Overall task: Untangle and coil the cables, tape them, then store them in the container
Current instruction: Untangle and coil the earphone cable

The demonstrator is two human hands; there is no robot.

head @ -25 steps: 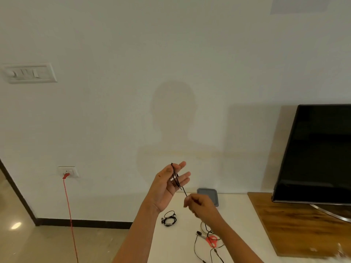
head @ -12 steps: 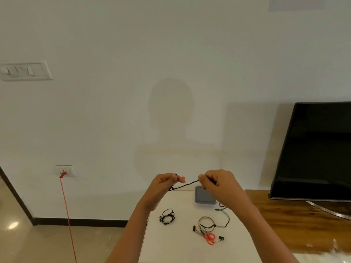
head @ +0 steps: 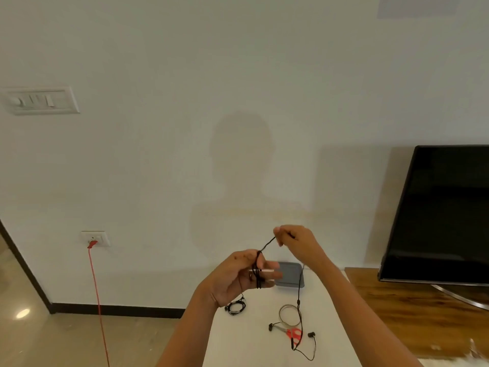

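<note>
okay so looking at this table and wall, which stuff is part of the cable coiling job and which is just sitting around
Part of the job:
- black earphone cable, wound on left hand, fed by right hand
- coiled earphones
- tape roll
- red scissors
- grey container

Just around:
- TV
- red cord
- switch panel

One head-worn view only, so nothing is shared; it looks forward at the white wall (head: 238,75), tilted slightly down; the tabletop (head: 254,340) sits low in frame, close below the wall; both forearms rise from the bottom edge, near the lens.
</note>
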